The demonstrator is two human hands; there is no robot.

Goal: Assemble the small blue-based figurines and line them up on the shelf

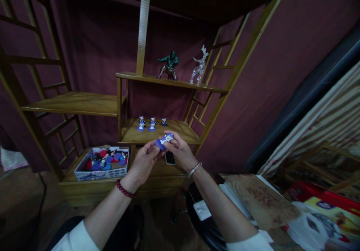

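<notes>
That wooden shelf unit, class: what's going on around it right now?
A person's left hand and right hand together hold a small purple-based figurine in front of the shelf unit. Beyond them, five small figures stand on a lower shelf. To the left, an open box holds a jumble of colourful pieces.

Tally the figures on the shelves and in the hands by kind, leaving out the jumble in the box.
Small figurines on the lower shelf: 5
Purple-and-white figurine between left hand and right hand: 1
Dark crouching figure: 1
Clear deer: 1
Total: 8
</notes>
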